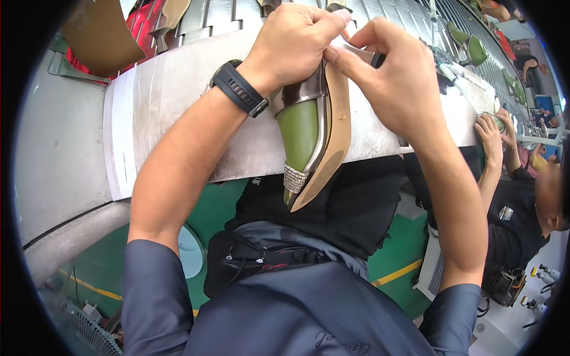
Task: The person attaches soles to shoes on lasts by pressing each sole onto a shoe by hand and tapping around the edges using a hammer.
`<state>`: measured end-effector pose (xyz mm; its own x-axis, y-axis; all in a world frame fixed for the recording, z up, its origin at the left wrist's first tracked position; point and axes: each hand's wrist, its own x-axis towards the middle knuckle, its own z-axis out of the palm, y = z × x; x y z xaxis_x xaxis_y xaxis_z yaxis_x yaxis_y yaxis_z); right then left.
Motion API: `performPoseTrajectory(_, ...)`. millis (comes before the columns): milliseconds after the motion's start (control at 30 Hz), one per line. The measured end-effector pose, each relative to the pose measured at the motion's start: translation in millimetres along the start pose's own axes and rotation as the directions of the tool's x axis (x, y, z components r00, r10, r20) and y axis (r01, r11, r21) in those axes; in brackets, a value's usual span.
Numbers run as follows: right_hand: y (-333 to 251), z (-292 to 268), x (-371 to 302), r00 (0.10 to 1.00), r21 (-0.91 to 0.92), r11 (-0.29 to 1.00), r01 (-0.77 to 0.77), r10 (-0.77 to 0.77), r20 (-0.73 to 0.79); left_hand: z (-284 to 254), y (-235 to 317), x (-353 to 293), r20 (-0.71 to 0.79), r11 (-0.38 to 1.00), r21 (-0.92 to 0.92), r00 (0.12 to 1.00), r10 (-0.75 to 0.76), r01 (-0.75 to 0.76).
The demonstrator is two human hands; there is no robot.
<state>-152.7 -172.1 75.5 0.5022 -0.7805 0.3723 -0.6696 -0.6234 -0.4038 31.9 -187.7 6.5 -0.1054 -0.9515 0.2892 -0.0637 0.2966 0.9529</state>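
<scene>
A pointed shoe [337, 127] hangs toe down at the front edge of the bench, its tan sole facing right. A green shoe last fills it. The upper has a dark metallic back part and a glittering stone band [294, 178] near the toe. My left hand [291, 44], with a black watch on the wrist, is closed around the back of the shoe. With bent fingers and thumb, my right hand [395, 74] grips the heel end by the sole. The fingers partly hide the heel and whatever lies between them.
Beneath the shoe runs a pale, worn bench edge [172, 118]. Behind it, a slatted metal conveyor [409, 15] carries green shoe lasts [467, 44]. On the right, a co-worker's hands [490, 139] hold a green object. A brown panel [102, 35] stands at the far left.
</scene>
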Motion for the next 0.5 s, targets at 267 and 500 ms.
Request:
performPoseTrajectory(267,10.7,12.2,-19.3,0.916,0.459,0.802,-0.384,0.268,0.298,8.1,11.6,-6.4,-0.073,0.985,0.174,0.997,0.032,-0.019)
performPoseTrajectory(500,6.8,28.8,-32.6,0.949,0.359,0.878,-0.317,0.29,0.128,8.6,13.7,-8.3,-0.115,0.983,0.183,0.993,-0.009,0.03)
